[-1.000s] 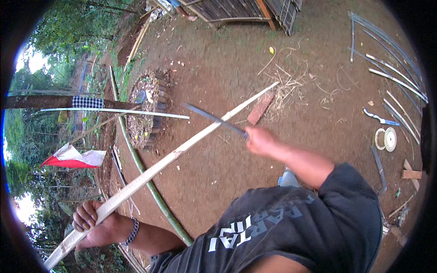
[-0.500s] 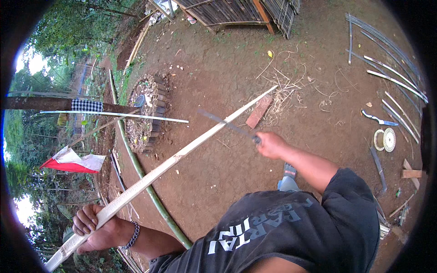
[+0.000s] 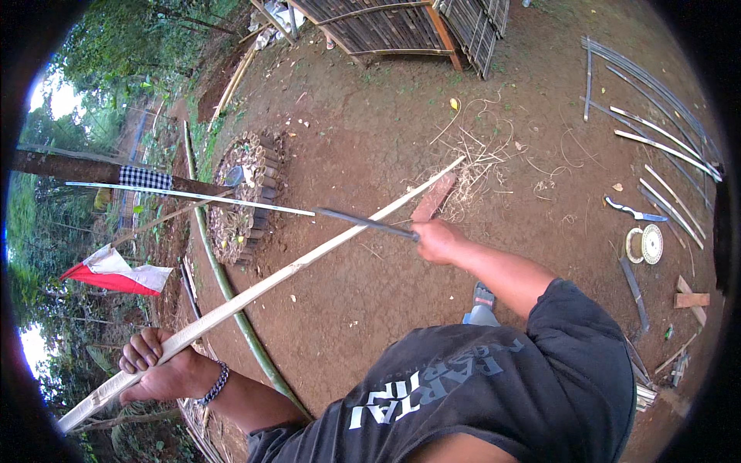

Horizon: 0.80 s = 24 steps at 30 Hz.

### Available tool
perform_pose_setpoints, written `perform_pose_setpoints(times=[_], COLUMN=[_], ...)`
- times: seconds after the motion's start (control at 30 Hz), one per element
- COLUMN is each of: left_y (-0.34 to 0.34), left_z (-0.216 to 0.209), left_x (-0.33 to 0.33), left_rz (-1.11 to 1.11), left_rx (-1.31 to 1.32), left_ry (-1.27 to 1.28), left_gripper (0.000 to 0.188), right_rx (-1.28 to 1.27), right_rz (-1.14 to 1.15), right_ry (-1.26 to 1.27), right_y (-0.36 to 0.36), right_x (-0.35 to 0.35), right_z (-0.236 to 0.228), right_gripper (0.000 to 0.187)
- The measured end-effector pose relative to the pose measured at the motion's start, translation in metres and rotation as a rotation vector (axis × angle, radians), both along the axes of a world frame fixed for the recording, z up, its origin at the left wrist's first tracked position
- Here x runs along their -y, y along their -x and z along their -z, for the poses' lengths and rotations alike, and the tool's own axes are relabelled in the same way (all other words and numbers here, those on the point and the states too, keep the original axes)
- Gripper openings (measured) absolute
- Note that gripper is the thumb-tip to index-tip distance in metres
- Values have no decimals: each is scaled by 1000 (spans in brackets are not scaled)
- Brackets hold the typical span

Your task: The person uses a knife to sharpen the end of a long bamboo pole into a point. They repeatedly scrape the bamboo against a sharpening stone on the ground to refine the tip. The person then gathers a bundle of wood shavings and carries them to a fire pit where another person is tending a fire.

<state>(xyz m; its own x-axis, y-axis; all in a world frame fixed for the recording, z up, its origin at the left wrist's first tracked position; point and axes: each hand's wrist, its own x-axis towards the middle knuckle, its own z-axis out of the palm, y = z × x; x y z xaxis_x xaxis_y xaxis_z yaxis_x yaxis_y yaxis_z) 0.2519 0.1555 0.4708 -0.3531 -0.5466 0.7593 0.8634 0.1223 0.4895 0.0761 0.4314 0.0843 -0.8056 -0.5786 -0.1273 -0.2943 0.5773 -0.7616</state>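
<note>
Strip (image 3: 266, 281) pale cream; long blade (image 3: 367, 223) dark grey. Shirt (image 3: 575, 370) black, its lettering white and grey. Block (image 3: 434, 197) reddish-brown, soil (image 3: 370, 309) duller brown. Cloth (image 3: 145, 178) shows black-and-white check; flag (image 3: 127, 270) red and white. Ground pole (image 3: 248, 336) green. Bracelet (image 3: 218, 383) silver. Reel (image 3: 652, 244) cream; tool (image 3: 652, 217) beside it looks white-handled, blade perhaps bluish, too small to be sure

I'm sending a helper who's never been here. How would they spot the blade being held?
From the dark shirt at the bottom, follow the bare forearm to the right hand. It holds a long, slim, dark blade, seen crossing the pale pole. Unlike the white-handled knife lying at far right, it is held in the air.
</note>
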Motion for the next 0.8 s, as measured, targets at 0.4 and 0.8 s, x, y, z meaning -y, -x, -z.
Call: perform_pose_setpoints(times=[0.4, 0.8], left_y=[22, 86], left_z=[-14, -24], left_x=[16, 57], left_rz=[42, -478], left_rx=[49, 120], left_ry=[-86, -116], left_gripper=[69, 39], right_rx=[440, 562], right_rz=[466, 552], right_ry=[-640, -593], right_y=[-36, -208], right_x=[-199, -261], right_z=[269, 370], right_gripper=[31, 32])
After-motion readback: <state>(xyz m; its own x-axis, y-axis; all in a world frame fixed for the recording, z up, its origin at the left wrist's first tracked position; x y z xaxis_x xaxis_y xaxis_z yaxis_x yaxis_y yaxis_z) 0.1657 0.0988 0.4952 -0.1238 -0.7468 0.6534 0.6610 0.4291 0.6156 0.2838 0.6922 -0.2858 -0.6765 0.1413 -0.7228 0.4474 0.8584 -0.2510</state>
